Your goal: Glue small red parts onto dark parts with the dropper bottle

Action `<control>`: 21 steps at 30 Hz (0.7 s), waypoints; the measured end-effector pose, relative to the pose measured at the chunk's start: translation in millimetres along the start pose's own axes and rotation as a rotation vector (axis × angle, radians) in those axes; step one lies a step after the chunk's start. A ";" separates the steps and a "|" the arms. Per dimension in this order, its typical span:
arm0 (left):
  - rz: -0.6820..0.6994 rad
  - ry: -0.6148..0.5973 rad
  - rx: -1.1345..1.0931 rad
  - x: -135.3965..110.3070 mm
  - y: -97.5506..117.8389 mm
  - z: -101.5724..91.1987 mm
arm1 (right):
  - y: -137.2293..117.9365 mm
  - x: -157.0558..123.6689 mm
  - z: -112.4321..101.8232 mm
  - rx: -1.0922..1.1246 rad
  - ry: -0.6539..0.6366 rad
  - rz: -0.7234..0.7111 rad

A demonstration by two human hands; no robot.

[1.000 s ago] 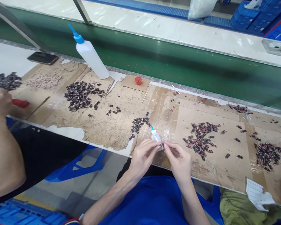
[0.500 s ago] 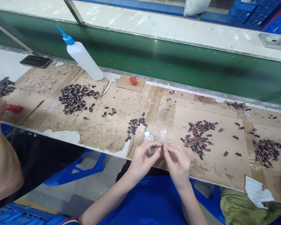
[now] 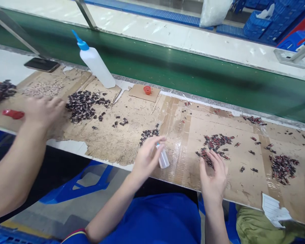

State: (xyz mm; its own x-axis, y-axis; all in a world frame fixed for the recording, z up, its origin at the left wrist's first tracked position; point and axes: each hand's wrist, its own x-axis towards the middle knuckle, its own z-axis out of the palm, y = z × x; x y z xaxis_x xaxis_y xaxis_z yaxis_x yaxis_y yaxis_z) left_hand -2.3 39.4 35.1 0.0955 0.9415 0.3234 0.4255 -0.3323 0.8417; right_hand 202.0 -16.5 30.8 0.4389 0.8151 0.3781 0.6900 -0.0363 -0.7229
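Note:
My left hand (image 3: 146, 156) reaches out with its fingers stretched toward a small pile of dark parts (image 3: 148, 133) on the cardboard-covered bench (image 3: 117, 142). A small clear dropper bottle (image 3: 163, 158) with a blue tip stands tilted right beside its thumb; whether the hand touches it is unclear. My right hand (image 3: 214, 176) is spread flat, fingertips at the near edge of a pile of red-and-black parts (image 3: 216, 144). Nothing shows in either hand.
A co-worker's hand (image 3: 44, 109) on the left hovers beside a bigger dark pile (image 3: 83, 103), near a red-handled tool (image 3: 13, 114). A large white squeeze bottle (image 3: 96, 65), red cap (image 3: 147, 89), phone (image 3: 42, 64) and green conveyor belt (image 3: 193, 74) lie behind. Another pile (image 3: 282, 167) sits right.
My hands, pinched together on a tiny part before, have separated: the left went toward the small dark pile, the right to the red-and-black pile. The co-worker's hand moved onto the cardboard.

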 end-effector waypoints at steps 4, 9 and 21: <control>0.250 -0.107 0.253 42.1 -36.0 -30.3 | -31.9 -17.1 28.8 -0.025 -0.188 -0.256; 0.398 -0.587 0.299 84.2 -61.6 -30.0 | -52.6 -32.7 78.3 -0.129 -0.346 -0.251; 0.472 -0.645 0.524 76.8 -49.9 -18.0 | -13.1 -26.6 11.1 0.377 -0.463 0.185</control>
State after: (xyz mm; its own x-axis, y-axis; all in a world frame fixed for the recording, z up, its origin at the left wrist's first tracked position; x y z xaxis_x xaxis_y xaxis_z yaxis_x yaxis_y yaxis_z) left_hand -32.3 127.3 25.7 0.7713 0.6191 0.1475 0.5504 -0.7653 0.3338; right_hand 174.8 -31.2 23.8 0.1785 0.9839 -0.0013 0.3387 -0.0627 -0.9388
